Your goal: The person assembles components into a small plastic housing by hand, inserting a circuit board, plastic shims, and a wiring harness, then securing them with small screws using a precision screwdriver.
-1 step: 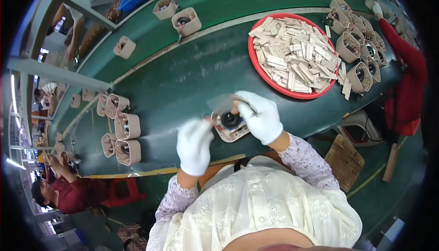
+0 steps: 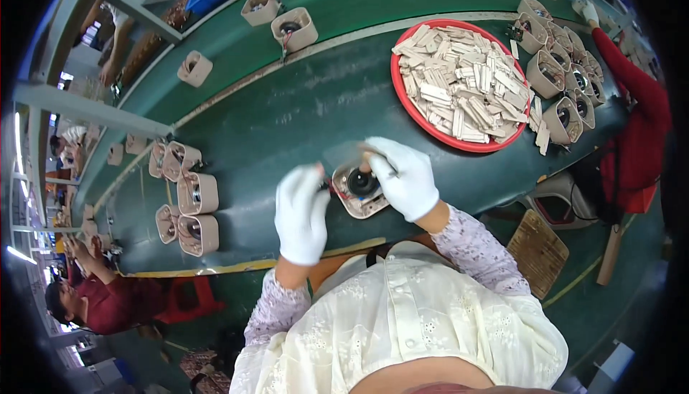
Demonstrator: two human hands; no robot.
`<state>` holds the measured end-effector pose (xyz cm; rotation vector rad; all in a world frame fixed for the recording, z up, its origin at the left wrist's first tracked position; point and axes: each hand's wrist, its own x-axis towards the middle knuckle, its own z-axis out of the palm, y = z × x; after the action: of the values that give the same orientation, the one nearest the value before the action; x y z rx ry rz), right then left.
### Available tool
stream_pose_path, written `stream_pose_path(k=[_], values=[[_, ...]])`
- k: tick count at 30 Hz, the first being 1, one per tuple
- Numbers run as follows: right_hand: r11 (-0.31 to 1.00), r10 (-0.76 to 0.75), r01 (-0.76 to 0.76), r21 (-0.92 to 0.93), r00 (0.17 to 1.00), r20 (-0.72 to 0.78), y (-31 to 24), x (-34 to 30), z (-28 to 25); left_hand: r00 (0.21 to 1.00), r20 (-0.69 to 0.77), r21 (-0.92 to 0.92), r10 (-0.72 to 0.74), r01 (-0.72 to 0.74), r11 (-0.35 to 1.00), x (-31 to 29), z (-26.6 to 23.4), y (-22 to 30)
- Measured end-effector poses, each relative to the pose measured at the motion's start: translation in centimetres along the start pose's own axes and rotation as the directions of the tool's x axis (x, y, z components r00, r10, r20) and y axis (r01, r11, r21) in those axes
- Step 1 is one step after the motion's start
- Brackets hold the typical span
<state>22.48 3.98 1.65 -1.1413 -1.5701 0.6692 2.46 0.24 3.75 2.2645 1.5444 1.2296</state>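
Both my hands wear white gloves. A small beige housing [image 2: 357, 194] with a round black part in its middle lies on the dark green table in front of me. My left hand [image 2: 301, 211] pinches the housing's left edge, where a red wire shows. My right hand [image 2: 403, 177] rests over its upper right side and grips a thin greyish sheet [image 2: 344, 154], blurred, above the housing.
A red round tray [image 2: 459, 146] heaped with pale flat strips sits to the right. More beige housings stand at the left [image 2: 197, 193], at the far right [image 2: 552, 71] and on the green belt [image 2: 294, 29]. A person's red sleeve [image 2: 631, 85] reaches in from the right. A woven stool [image 2: 537, 243] stands beside me.
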Motion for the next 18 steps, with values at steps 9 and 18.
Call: stream_pose_path(k=[9, 18], values=[[0.995, 0.097, -0.098, -0.014, 0.994, -0.053, 0.2, -0.8, 2.3, 0.551, 0.657, -0.215, -0.515, 0.791, 0.573, -4.3, -0.2, -2.3], [0.997, 0.059, -0.062, -0.045, 0.997, -0.055, 0.3, -0.7, 2.0, 0.979, 0.188, -0.322, -0.079, 0.137, 0.937, -2.0, -0.3, -3.7]])
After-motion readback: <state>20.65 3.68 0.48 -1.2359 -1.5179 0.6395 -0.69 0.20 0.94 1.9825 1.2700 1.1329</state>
